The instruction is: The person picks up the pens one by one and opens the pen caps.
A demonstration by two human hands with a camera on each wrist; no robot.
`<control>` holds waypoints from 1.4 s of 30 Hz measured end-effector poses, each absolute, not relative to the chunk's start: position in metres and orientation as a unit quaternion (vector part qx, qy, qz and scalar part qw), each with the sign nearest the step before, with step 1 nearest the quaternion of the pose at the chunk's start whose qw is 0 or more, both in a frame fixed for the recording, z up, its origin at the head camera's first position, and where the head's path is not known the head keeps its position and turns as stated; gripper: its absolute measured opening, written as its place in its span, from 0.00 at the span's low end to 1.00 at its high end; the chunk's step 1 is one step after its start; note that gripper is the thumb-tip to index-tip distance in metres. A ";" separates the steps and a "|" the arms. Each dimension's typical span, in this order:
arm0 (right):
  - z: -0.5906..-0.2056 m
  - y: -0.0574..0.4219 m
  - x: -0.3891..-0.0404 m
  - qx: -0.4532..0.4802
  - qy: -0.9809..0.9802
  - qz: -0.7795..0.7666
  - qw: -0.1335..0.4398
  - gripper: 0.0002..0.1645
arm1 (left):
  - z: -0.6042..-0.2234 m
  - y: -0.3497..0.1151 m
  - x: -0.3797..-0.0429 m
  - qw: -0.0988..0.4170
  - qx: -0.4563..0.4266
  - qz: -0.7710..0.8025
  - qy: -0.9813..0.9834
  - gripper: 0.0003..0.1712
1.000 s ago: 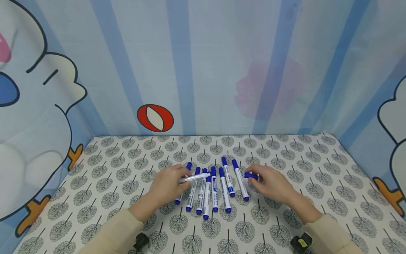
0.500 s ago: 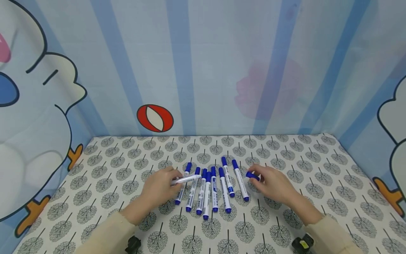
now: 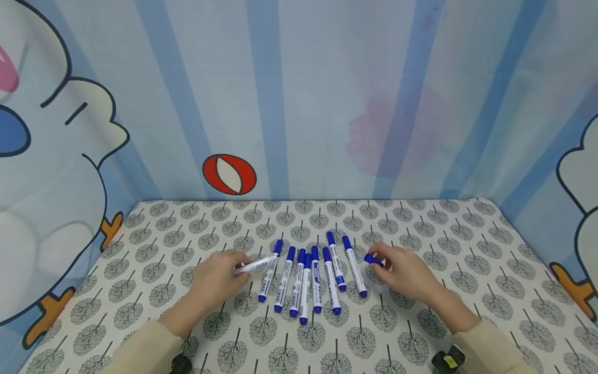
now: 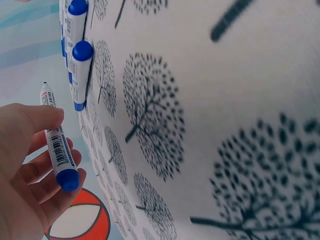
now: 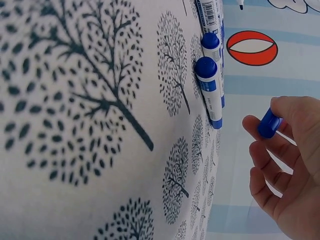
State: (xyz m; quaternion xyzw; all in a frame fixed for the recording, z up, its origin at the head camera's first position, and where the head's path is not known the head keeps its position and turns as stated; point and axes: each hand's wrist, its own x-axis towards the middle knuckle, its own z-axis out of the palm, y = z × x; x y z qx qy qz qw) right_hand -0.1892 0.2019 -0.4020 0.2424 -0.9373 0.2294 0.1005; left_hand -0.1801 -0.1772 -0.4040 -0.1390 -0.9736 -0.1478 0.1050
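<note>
By the fingers (image 4: 49, 117) of the left hand (image 3: 218, 272), the marker (image 4: 60, 147) is gripped along its barrel, the thumb laid across the front and the other fingers set behind. Its bare tip is pointed away from the palm, and its blue end is left showing below the thumb. By the right hand (image 3: 404, 270), the blue cap (image 5: 270, 124) is pinched between thumb and forefinger, the remaining fingers loosely bent. Marker and cap are held up off the bench (image 3: 490, 275), well apart from each other.

Between the hands, eight capped markers (image 3: 316, 283) are laid on the bench, fanned side by side, their caps all turned to the far side; some are bunched closely in the middle. In the head view, the leftmost one is crossed by the held marker's tip. The cap is held just beside the rightmost one.

The bench is covered in a tree print. Behind it, a striped backdrop (image 3: 322, 104) is hung, on which a red oval (image 3: 229, 174) is printed.
</note>
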 end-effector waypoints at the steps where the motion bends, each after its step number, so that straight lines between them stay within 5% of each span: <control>1: -0.402 0.202 -0.189 0.241 -0.938 0.230 0.099 0.13 | -0.404 -0.179 -0.179 0.106 -0.136 -0.146 -0.974 0.12; 42: -0.405 0.204 -0.185 0.215 -0.943 0.225 0.116 0.14 | -0.403 -0.271 -0.177 0.057 -0.007 -0.135 -0.989 0.13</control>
